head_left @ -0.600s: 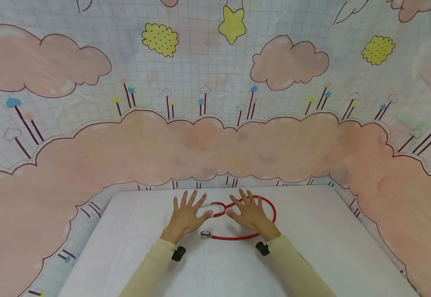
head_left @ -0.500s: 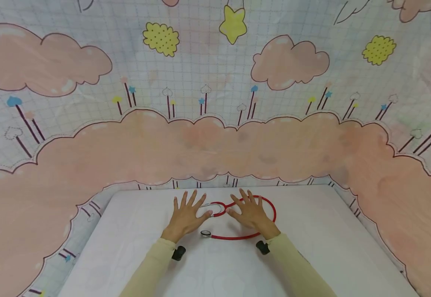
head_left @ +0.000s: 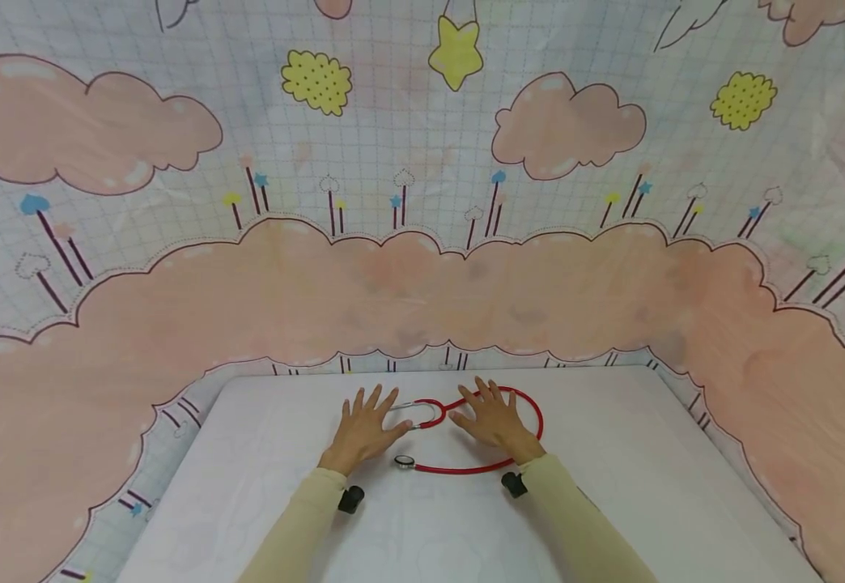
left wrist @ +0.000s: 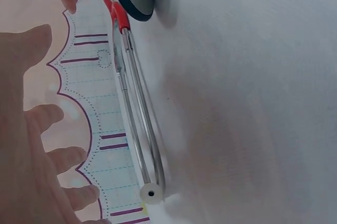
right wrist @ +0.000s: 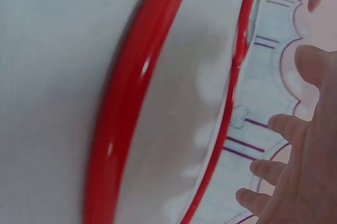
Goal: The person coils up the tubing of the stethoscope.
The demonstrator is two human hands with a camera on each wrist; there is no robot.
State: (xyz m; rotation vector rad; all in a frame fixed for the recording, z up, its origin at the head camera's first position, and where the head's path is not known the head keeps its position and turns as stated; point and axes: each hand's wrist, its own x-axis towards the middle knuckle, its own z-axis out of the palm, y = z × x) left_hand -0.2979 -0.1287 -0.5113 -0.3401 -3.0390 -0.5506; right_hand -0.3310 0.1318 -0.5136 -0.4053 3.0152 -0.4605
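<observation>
Hovering my left hand [head_left: 359, 433] and right hand [head_left: 495, 421], fingers spread apart, gripping nothing.
Between and beneath them, the looped, red-tubed, silver-metal stethoscope [head_left: 462, 471] lies on the white tabletop [head_left: 422, 534]; barely anything has shifted, so it remains unheld.

Table [head_left: 422, 538] had loads of room at the head view's bottom middle; just above, the stethoscope [head_left: 459, 471] kinda blocked things.

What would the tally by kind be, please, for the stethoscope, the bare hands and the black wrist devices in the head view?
Stethoscope: 1
Bare hands: 2 (left hand, right hand)
Black wrist devices: 2 (left device, right device)
Total: 5
</observation>
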